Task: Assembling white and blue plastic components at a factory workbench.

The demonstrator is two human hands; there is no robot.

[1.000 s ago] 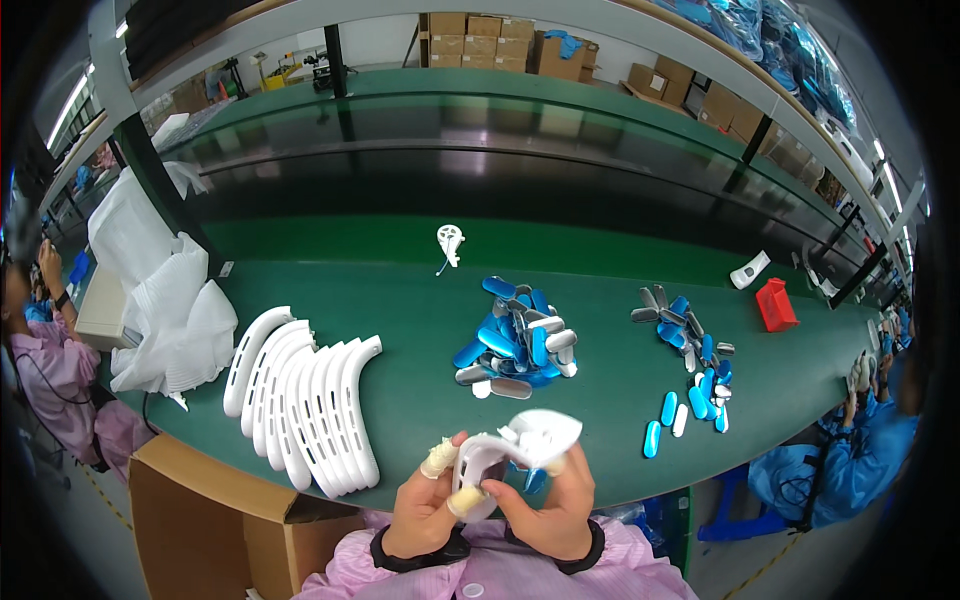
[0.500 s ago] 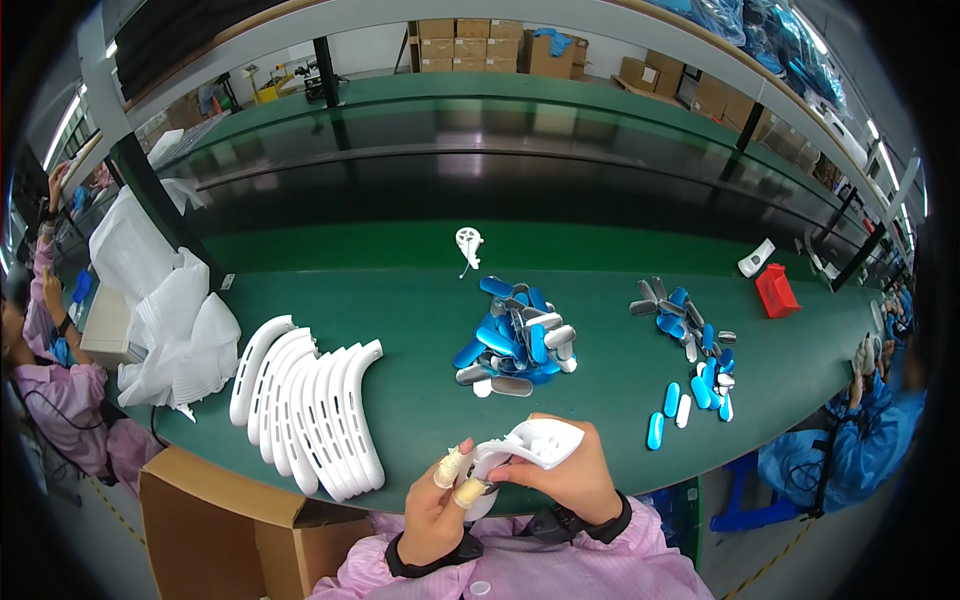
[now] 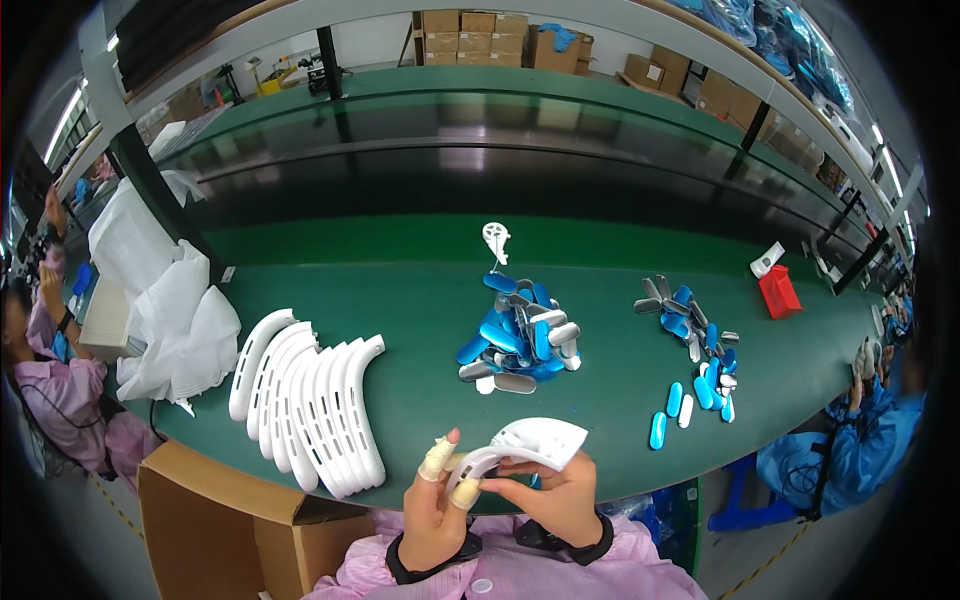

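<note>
Between my two hands is a white curved plastic part (image 3: 540,440), with a broad flared end at the right and a narrow arched end at the left. My left hand (image 3: 430,520), its thumb and forefinger wrapped in tape, is closed round the arched end. Under the flared end, my right hand (image 3: 565,500) grips the part, thumb pointing left toward my left thumb. A bit of blue shows by the right fingers; what it belongs to is hidden. Beyond my hands lies a heap of blue and silver oval caps (image 3: 520,335).
Left of me, several white curved shells (image 3: 310,400) lie side by side, near white foam wrap (image 3: 180,330) and an open carton (image 3: 200,510). Right are scattered caps (image 3: 705,385) and a red bin (image 3: 780,292). A white round-headed piece (image 3: 496,240) lies farther back. Other people sit either side.
The white part has been turned slightly and its arched end now spans more level between my hands. My right hand has shifted a little lower. The white round-headed piece has moved right.
</note>
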